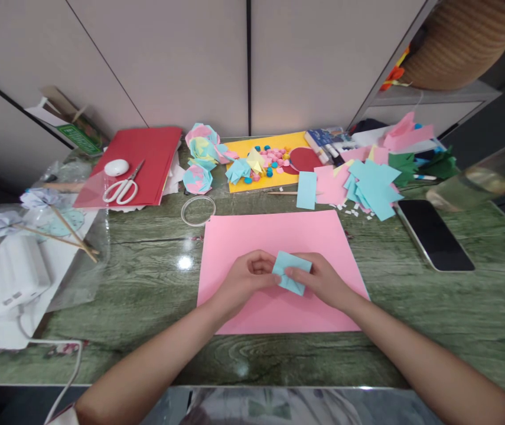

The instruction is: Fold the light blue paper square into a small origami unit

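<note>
A small light-blue folded square of paper (294, 262) is held between my two hands, above a pink sheet (274, 230) on the table. My left hand (250, 274) pinches its left edge with thumb and fingers. From the other side, my right hand (321, 277) grips it, the thumb lying across its face and the fingers hidden behind. Crease lines show on the square near both thumbs. Behind the pink sheet lie a single light-blue paper slip (306, 190) and a pile of light-blue pieces (374, 186) with pink ones (331, 183).
Scissors (121, 190) and a white oval case (116, 167) rest on red paper (146, 147). A roll of tape (198, 211), folded paper balls (198, 179) and a yellow sheet (238, 184) with small coloured pieces stand behind. A phone (433, 233) lies right; a white device (19, 271) left.
</note>
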Demonstrator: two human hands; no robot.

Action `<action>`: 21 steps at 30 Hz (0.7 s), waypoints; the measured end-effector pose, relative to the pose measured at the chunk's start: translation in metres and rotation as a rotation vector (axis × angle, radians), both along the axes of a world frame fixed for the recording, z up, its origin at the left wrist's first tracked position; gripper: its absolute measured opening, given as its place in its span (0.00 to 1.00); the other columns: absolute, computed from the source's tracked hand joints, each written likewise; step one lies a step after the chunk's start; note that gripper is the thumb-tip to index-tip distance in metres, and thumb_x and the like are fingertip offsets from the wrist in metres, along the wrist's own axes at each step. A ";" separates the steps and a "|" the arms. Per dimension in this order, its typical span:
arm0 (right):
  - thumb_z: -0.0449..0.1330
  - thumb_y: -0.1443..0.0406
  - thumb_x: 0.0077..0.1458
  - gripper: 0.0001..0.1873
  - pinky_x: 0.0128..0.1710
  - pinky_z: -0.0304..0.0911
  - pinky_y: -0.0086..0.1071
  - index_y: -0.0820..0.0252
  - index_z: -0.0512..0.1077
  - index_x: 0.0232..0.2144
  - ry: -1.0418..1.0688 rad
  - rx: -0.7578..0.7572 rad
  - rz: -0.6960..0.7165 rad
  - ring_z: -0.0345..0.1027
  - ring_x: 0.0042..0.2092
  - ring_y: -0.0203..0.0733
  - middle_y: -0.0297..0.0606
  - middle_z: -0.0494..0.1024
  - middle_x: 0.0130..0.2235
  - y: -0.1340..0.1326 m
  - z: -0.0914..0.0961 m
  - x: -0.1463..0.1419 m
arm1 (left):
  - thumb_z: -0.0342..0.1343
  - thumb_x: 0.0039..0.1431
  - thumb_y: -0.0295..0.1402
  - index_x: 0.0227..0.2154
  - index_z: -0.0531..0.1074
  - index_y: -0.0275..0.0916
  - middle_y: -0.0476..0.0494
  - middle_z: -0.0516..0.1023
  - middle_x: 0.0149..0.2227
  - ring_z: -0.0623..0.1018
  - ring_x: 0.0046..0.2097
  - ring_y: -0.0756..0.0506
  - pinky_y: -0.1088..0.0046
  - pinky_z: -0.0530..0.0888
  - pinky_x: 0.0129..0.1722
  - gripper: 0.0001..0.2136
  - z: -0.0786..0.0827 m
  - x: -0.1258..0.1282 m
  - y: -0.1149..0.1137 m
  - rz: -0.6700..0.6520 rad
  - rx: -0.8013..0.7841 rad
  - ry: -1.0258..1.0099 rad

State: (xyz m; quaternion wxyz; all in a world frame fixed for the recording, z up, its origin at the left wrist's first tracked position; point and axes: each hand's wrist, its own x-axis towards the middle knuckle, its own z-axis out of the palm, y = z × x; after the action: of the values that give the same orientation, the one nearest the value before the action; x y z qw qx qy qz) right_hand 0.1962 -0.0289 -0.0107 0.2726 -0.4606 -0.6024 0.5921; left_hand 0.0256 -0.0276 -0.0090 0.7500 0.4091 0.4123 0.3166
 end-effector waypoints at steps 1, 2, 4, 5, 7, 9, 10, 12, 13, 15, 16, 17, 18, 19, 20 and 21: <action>0.51 0.56 0.49 0.16 0.22 0.46 0.26 0.61 0.58 0.18 -0.002 0.002 -0.003 0.48 0.23 0.31 0.29 0.56 0.19 0.000 0.000 0.000 | 0.59 0.42 0.27 0.30 0.68 0.35 0.47 0.72 0.28 0.71 0.31 0.50 0.75 0.66 0.33 0.09 -0.001 0.000 0.000 0.012 -0.001 -0.007; 0.51 0.56 0.49 0.16 0.22 0.46 0.26 0.61 0.58 0.19 -0.001 0.005 -0.007 0.48 0.23 0.32 0.29 0.56 0.19 0.000 0.000 -0.001 | 0.59 0.42 0.27 0.30 0.69 0.35 0.47 0.72 0.28 0.71 0.31 0.50 0.75 0.66 0.34 0.10 -0.001 0.000 0.000 0.021 0.002 -0.011; 0.51 0.56 0.49 0.15 0.22 0.47 0.26 0.60 0.58 0.19 0.001 0.005 -0.014 0.49 0.24 0.32 0.29 0.56 0.20 0.000 -0.001 -0.002 | 0.59 0.42 0.27 0.30 0.68 0.36 0.47 0.72 0.28 0.71 0.31 0.50 0.75 0.66 0.34 0.09 -0.002 -0.001 0.001 0.026 0.007 -0.014; 0.51 0.56 0.49 0.15 0.23 0.47 0.26 0.60 0.58 0.19 0.003 0.005 -0.018 0.49 0.24 0.32 0.29 0.56 0.20 0.000 -0.001 -0.002 | 0.58 0.43 0.27 0.30 0.68 0.36 0.47 0.72 0.29 0.71 0.31 0.50 0.75 0.66 0.34 0.09 -0.003 -0.001 0.001 0.022 0.011 -0.015; 0.52 0.57 0.49 0.15 0.23 0.48 0.26 0.61 0.59 0.20 0.009 0.006 -0.020 0.50 0.24 0.32 0.29 0.57 0.20 -0.001 -0.001 -0.002 | 0.58 0.44 0.28 0.31 0.68 0.36 0.46 0.72 0.30 0.71 0.32 0.50 0.75 0.66 0.34 0.09 -0.003 -0.002 0.001 -0.002 0.021 -0.017; 0.52 0.57 0.50 0.14 0.23 0.48 0.25 0.61 0.60 0.20 0.016 0.006 -0.013 0.50 0.24 0.32 0.29 0.58 0.20 -0.001 -0.001 -0.003 | 0.58 0.44 0.28 0.32 0.67 0.36 0.46 0.73 0.31 0.72 0.33 0.49 0.75 0.66 0.34 0.09 -0.002 -0.001 0.000 -0.041 0.030 -0.011; 0.52 0.57 0.50 0.14 0.23 0.48 0.25 0.61 0.60 0.21 0.019 0.004 -0.008 0.50 0.24 0.32 0.29 0.59 0.20 -0.001 -0.001 -0.003 | 0.58 0.45 0.29 0.32 0.67 0.36 0.45 0.73 0.32 0.72 0.33 0.49 0.75 0.66 0.33 0.10 -0.002 -0.001 0.000 -0.060 0.032 -0.005; 0.52 0.58 0.50 0.13 0.23 0.47 0.25 0.61 0.61 0.21 0.026 0.000 -0.003 0.50 0.24 0.31 0.29 0.58 0.20 -0.002 -0.002 -0.003 | 0.58 0.44 0.29 0.33 0.66 0.36 0.45 0.73 0.32 0.72 0.33 0.49 0.75 0.66 0.33 0.11 0.000 0.000 -0.001 -0.082 0.035 0.008; 0.52 0.58 0.50 0.13 0.22 0.47 0.25 0.61 0.61 0.21 0.028 -0.002 -0.001 0.50 0.24 0.31 0.29 0.58 0.20 -0.002 -0.002 -0.003 | 0.58 0.44 0.29 0.33 0.65 0.36 0.45 0.73 0.32 0.72 0.33 0.49 0.75 0.67 0.33 0.11 0.000 0.000 -0.001 -0.087 0.037 0.012; 0.52 0.59 0.51 0.13 0.22 0.47 0.25 0.61 0.61 0.21 0.028 -0.001 0.002 0.50 0.23 0.31 0.29 0.58 0.20 -0.002 -0.002 -0.003 | 0.58 0.44 0.29 0.32 0.65 0.36 0.45 0.73 0.32 0.72 0.33 0.49 0.74 0.67 0.33 0.11 0.001 0.000 -0.002 -0.082 0.045 0.016; 0.52 0.59 0.51 0.13 0.22 0.47 0.25 0.61 0.60 0.21 0.025 0.002 0.001 0.50 0.23 0.31 0.29 0.58 0.20 -0.002 -0.002 -0.003 | 0.58 0.44 0.29 0.32 0.65 0.36 0.45 0.73 0.32 0.72 0.33 0.49 0.74 0.67 0.33 0.11 0.001 0.001 -0.002 -0.079 0.048 0.018; 0.51 0.59 0.51 0.13 0.22 0.47 0.25 0.61 0.60 0.21 0.019 0.003 0.002 0.50 0.24 0.31 0.29 0.58 0.20 -0.002 -0.002 -0.003 | 0.58 0.44 0.29 0.33 0.65 0.36 0.45 0.73 0.32 0.72 0.33 0.49 0.74 0.67 0.33 0.11 0.001 0.000 -0.002 -0.076 0.051 0.019; 0.51 0.59 0.51 0.13 0.23 0.47 0.25 0.61 0.60 0.21 0.014 0.004 0.002 0.50 0.24 0.31 0.29 0.58 0.20 -0.002 -0.002 -0.003 | 0.58 0.44 0.29 0.33 0.65 0.36 0.45 0.73 0.32 0.72 0.33 0.49 0.74 0.67 0.33 0.12 0.001 0.000 -0.002 -0.074 0.054 0.019; 0.51 0.59 0.51 0.13 0.23 0.47 0.25 0.61 0.61 0.21 0.010 0.003 0.002 0.50 0.24 0.31 0.29 0.59 0.20 -0.003 -0.002 -0.004 | 0.59 0.44 0.30 0.33 0.65 0.36 0.45 0.73 0.32 0.72 0.33 0.49 0.74 0.67 0.33 0.12 0.001 0.000 -0.002 -0.071 0.057 0.019; 0.51 0.59 0.51 0.13 0.23 0.48 0.25 0.61 0.61 0.21 0.006 0.001 0.001 0.51 0.24 0.31 0.29 0.59 0.20 -0.003 -0.002 -0.004 | 0.59 0.44 0.30 0.33 0.65 0.36 0.45 0.73 0.32 0.72 0.33 0.49 0.74 0.67 0.34 0.13 0.001 0.000 -0.002 -0.069 0.058 0.017; 0.51 0.58 0.51 0.13 0.23 0.48 0.25 0.61 0.61 0.21 0.005 0.000 0.002 0.51 0.24 0.31 0.29 0.59 0.20 -0.003 -0.002 -0.004 | 0.59 0.44 0.30 0.34 0.65 0.36 0.45 0.73 0.32 0.72 0.33 0.49 0.74 0.67 0.34 0.13 0.001 0.000 -0.002 -0.071 0.058 0.017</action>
State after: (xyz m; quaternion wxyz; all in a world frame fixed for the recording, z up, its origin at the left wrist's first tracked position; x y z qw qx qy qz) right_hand 0.1921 -0.0317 -0.0124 0.2733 -0.4586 -0.6023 0.5935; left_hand 0.0257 -0.0297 -0.0079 0.7451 0.4476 0.3943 0.2981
